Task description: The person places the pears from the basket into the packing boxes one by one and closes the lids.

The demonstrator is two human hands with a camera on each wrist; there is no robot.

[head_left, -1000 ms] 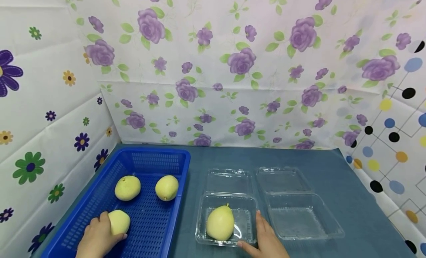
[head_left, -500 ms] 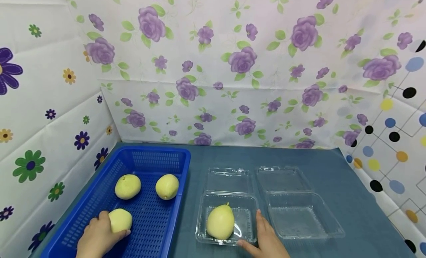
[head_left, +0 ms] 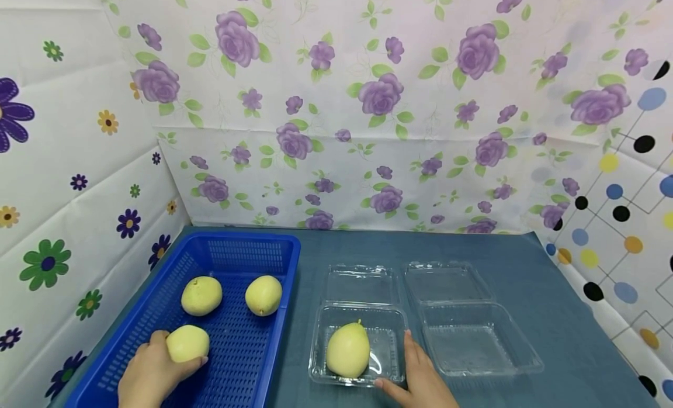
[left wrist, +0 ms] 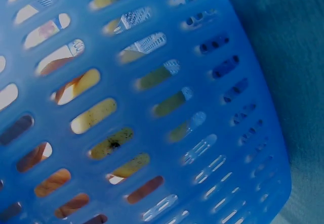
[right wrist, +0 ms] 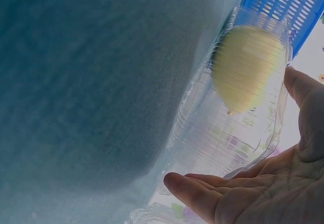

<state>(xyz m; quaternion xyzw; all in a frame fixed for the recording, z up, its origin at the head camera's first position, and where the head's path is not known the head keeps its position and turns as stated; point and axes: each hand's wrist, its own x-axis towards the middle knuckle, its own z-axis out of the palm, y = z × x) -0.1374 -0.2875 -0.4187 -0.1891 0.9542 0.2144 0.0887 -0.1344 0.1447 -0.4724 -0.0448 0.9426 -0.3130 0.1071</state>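
Gripping pear (head_left: 188,343) with left hand (head_left: 149,370) in blue basket (head_left: 247,252), lower left of frame; seen slightly higher than a second ago, so probably beginning to lift. Touching clear container (head_left: 386,348), lower centre, second pear (head_left: 349,349) inside, with straight-fingered right hand (head_left: 420,376)

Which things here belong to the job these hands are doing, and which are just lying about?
Part of the job, it seems:
left hand, gripping the front pear
blue basket
right hand, beside the left clear container
boxed pear
two back pears, probably next

Just there:
right clear container, untouched, perhaps for later
tablecloth
rose-print backdrop
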